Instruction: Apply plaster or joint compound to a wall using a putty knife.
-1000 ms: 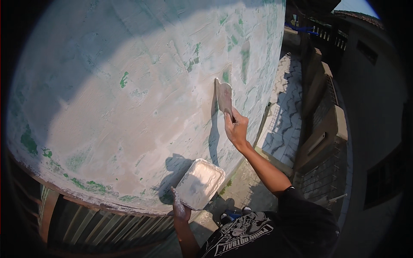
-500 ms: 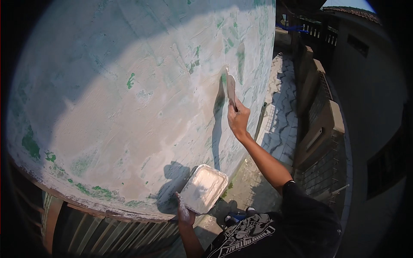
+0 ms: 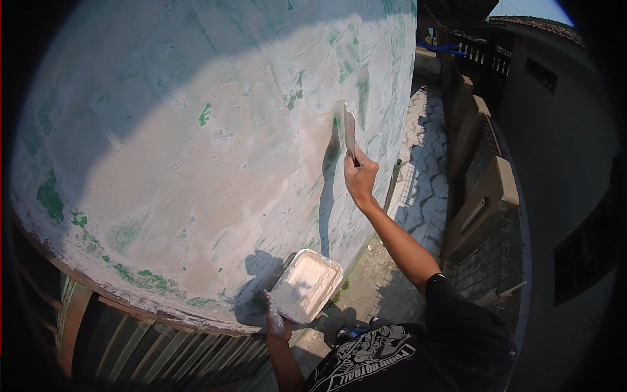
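Observation:
In my right hand [image 3: 360, 179], raised in front of me, is a putty knife [image 3: 349, 132] with its fingers wrapped round the handle. The blade's tip meets the wall [image 3: 215, 157], which is coated in pale filler with green paint showing through in patches. Low and nearer to me, my left hand [image 3: 278, 320] grips the lower left edge of a shallow rectangular tray [image 3: 308, 285] holding white paste. White smears cover the left thumb; its other fingers are hidden under the tray. Shadows of the knife and tray fall on the wall.
Below the wall at the left stand dark slats [image 3: 150, 356]. To the right runs a paved path [image 3: 421, 189], bordered by a low wall with pillars [image 3: 486, 196] and wire mesh. A metal rod [image 3: 513, 289] sticks out near my right elbow. Beyond stands a grey building [image 3: 575, 124].
My right hand and the putty knife have shifted slightly, with the blade still at the wall. The view has turned a little; the tray remains in my left hand.

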`<move>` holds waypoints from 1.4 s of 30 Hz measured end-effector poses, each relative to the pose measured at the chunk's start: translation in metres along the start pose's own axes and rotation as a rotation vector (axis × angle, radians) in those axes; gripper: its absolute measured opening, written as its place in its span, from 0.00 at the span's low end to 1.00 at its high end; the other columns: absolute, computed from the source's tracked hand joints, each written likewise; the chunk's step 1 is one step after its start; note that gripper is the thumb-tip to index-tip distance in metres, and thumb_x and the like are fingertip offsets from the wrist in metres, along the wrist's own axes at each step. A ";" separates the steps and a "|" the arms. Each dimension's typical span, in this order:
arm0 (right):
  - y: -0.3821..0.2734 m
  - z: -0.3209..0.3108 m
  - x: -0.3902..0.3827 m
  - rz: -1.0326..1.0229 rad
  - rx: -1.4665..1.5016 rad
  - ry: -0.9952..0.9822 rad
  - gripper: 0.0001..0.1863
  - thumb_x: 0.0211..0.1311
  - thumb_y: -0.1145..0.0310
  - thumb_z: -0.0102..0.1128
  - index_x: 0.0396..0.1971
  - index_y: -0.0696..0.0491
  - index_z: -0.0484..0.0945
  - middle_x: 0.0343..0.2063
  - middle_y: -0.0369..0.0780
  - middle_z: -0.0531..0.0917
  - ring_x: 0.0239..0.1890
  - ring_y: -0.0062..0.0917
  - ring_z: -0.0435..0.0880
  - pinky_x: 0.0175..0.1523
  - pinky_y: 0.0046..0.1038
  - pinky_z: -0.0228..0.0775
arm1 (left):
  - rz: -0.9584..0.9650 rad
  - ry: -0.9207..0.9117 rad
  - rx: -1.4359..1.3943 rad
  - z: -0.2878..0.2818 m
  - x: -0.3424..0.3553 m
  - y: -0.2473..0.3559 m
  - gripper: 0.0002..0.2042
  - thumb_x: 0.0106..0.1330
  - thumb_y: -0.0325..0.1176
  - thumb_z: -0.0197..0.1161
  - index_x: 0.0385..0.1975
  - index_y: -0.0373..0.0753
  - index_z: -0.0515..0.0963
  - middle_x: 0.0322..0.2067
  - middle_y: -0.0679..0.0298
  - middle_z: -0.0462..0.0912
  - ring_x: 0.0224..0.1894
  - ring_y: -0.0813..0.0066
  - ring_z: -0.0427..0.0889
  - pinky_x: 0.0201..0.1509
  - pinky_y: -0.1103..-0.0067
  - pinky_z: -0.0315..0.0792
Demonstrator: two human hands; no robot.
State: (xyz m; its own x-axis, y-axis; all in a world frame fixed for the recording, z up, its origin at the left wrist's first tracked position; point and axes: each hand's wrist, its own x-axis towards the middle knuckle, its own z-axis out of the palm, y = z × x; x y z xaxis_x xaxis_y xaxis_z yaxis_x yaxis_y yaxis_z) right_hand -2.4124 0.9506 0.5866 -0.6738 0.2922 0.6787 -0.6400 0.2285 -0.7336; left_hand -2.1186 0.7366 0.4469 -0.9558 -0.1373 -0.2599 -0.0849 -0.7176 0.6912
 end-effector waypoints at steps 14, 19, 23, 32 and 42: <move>0.034 0.011 -0.006 -0.153 -0.123 0.132 0.33 0.50 0.86 0.51 0.60 0.48 0.70 0.19 0.49 0.72 0.17 0.19 0.67 0.29 0.19 0.64 | -0.001 -0.023 0.004 0.001 -0.020 0.001 0.32 0.72 0.57 0.36 0.64 0.36 0.59 0.62 0.59 0.66 0.63 0.62 0.66 0.68 0.66 0.58; 0.023 0.030 -0.021 -0.012 -0.288 -0.146 0.31 0.51 0.78 0.58 0.59 0.58 0.67 0.21 0.58 0.75 0.26 0.51 0.78 0.30 0.33 0.68 | 0.007 -0.007 -0.007 -0.014 -0.015 -0.009 0.32 0.72 0.56 0.36 0.64 0.36 0.59 0.63 0.59 0.65 0.64 0.62 0.65 0.68 0.65 0.56; 0.018 0.013 -0.061 -0.104 -0.007 -0.245 0.30 0.51 0.80 0.54 0.59 0.55 0.68 0.18 0.56 0.71 0.16 0.41 0.71 0.27 0.25 0.64 | 0.025 0.006 0.005 -0.007 -0.025 -0.007 0.32 0.73 0.56 0.35 0.64 0.35 0.58 0.63 0.59 0.65 0.63 0.61 0.65 0.68 0.64 0.57; -0.005 0.010 0.042 -0.101 -0.158 -0.026 0.27 0.51 0.79 0.56 0.56 0.56 0.73 0.18 0.50 0.76 0.16 0.32 0.73 0.27 0.27 0.67 | 0.032 0.030 0.006 0.029 -0.037 -0.017 0.33 0.72 0.58 0.35 0.64 0.35 0.58 0.63 0.58 0.65 0.63 0.61 0.65 0.67 0.64 0.58; -0.023 -0.011 0.001 -0.229 0.037 -0.159 0.30 0.50 0.81 0.57 0.58 0.54 0.71 0.27 0.54 0.80 0.19 0.36 0.76 0.29 0.26 0.69 | 0.112 0.078 0.024 0.039 -0.052 -0.049 0.34 0.71 0.59 0.38 0.64 0.35 0.58 0.62 0.55 0.65 0.63 0.59 0.65 0.66 0.62 0.61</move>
State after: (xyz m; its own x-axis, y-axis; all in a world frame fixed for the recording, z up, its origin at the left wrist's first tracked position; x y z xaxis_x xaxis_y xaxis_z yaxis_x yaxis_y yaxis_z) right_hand -2.3941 0.9561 0.6034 -0.5577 0.0866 0.8255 -0.7934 0.2369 -0.5608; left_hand -2.0761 0.8058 0.4526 -0.9349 -0.2693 -0.2313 0.0137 -0.6783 0.7346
